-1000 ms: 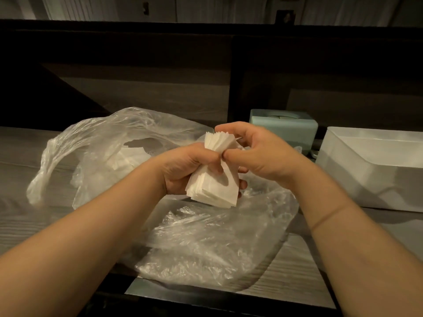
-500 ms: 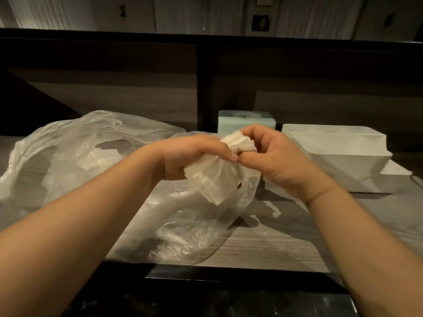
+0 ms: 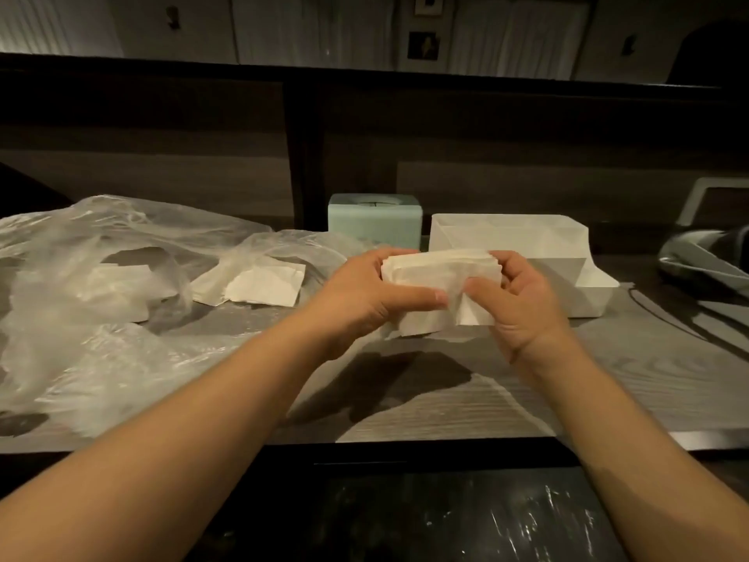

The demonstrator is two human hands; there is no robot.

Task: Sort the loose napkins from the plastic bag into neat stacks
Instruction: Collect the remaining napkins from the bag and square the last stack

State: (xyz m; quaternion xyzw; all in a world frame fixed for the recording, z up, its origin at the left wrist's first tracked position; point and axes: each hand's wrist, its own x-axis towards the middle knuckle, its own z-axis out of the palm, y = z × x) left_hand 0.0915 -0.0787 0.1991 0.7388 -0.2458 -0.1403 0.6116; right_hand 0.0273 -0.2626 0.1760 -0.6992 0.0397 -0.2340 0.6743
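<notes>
Both hands clasp one bundle of napkins (image 3: pixel 441 273) above the counter: the left hand (image 3: pixel 364 294) curls round its near end, the right hand (image 3: pixel 523 302) pinches the other. She seems to be squaring it; setting it down comes next. Left of them, the plastic bag (image 3: pixel 121 277) holds more.

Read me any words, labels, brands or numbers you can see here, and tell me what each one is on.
None can be read: the napkins, plastic bag, green box and white bin show no print. The small wall pictures are too blurred to make out.
</notes>
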